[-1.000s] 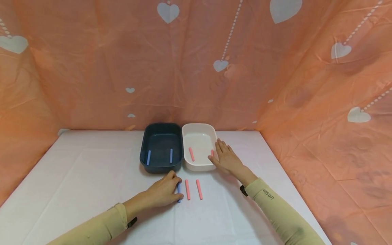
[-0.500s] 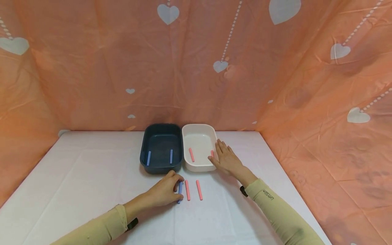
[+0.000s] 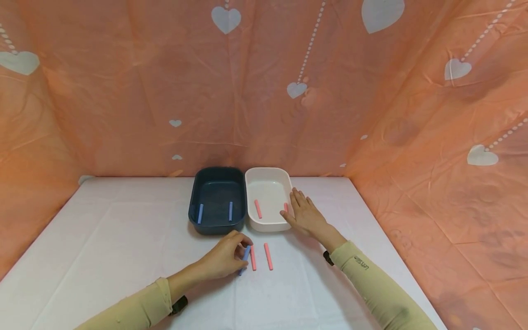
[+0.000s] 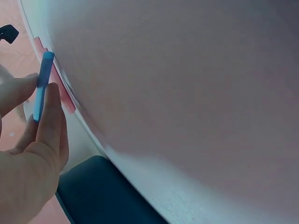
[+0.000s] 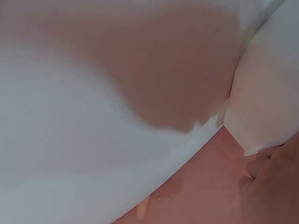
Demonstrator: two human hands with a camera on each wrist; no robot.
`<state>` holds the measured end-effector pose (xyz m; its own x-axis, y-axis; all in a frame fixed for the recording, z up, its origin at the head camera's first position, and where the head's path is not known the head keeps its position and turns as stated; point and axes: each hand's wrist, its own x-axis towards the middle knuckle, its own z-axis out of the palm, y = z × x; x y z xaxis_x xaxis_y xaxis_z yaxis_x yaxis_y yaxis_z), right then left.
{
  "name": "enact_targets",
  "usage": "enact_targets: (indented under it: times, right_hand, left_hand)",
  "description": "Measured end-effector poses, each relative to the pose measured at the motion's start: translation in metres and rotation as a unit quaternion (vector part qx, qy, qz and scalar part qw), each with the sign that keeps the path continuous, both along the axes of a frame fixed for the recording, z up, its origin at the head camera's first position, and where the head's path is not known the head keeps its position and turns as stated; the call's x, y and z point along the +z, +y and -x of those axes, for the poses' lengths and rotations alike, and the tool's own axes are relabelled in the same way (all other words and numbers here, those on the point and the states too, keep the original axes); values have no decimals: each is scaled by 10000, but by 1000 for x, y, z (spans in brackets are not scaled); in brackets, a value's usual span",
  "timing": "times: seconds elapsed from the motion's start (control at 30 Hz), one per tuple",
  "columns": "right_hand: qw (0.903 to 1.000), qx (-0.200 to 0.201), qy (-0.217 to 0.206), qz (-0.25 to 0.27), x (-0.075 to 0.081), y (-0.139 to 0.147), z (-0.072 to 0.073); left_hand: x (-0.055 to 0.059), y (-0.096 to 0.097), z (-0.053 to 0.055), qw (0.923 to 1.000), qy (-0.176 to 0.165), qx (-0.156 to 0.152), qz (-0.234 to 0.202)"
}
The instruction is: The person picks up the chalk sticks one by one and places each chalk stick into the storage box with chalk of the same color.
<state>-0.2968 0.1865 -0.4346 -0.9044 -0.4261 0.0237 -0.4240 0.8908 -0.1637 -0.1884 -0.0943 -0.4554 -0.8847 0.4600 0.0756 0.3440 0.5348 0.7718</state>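
My left hand pinches a blue chalk stick between thumb and fingertips, in front of the dark dish. In the left wrist view the blue chalk leans slightly, its upper end sticking out past the fingers. Beside it on the white cloth lie two pink chalk sticks, the nearer one partly overlapped by the blue stick. My right hand rests with straight fingers along the right side of the white dish, thumb over its front corner. That hand partly covers one pink chalk inside.
Two blue chalk sticks lie apart in the dark dish. Another pink chalk lies on the left in the white dish. Both dishes stand side by side near the table's back edge, close to an orange curtain with hearts.
The left hand has taken the blue chalk off its place and tilted it, its top end shifting right toward the pink stick. The right hand and the dishes have stayed put.
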Motion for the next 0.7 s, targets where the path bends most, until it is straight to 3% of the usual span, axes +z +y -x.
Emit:
enact_targets:
  times: [0.53, 0.7]
  right_hand:
    - [10000, 4, 46, 1, -2, 0, 1]
    - [10000, 5, 19, 44, -1, 0, 1]
  left_hand:
    - [-1, -2, 1, 9985, -118, -119, -517]
    - [0, -5, 5, 9958, 123, -205, -879]
